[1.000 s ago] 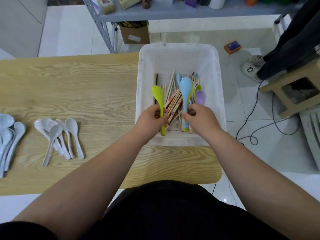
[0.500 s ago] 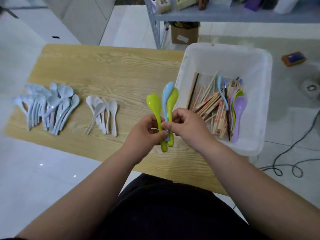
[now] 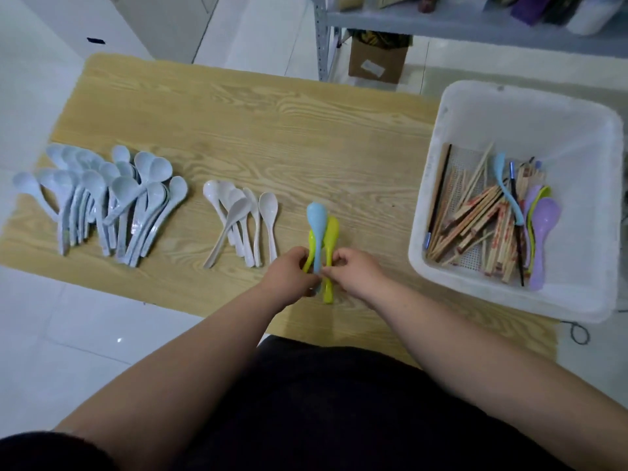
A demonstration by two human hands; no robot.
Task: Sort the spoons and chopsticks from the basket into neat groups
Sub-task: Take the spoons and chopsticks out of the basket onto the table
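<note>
Left hand (image 3: 289, 277) and right hand (image 3: 353, 273) cover the handles of the three spoons (image 3: 323, 232); I can't tell which handle each pinches. The blue spoon (image 3: 315, 220) masks most of one green spoon (image 3: 310, 240). Red print on the chopsticks (image 3: 475, 219) is too small to read. Goods on the shelf (image 3: 475, 25) are cut off at the top edge. The cardboard box (image 3: 377, 62) label is blurred.

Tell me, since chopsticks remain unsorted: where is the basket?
In the head view, the white basket sits at the wooden table's right end, right of the right hand.

Head view, looking steeply down, close above table (image 3: 238, 124).
</note>
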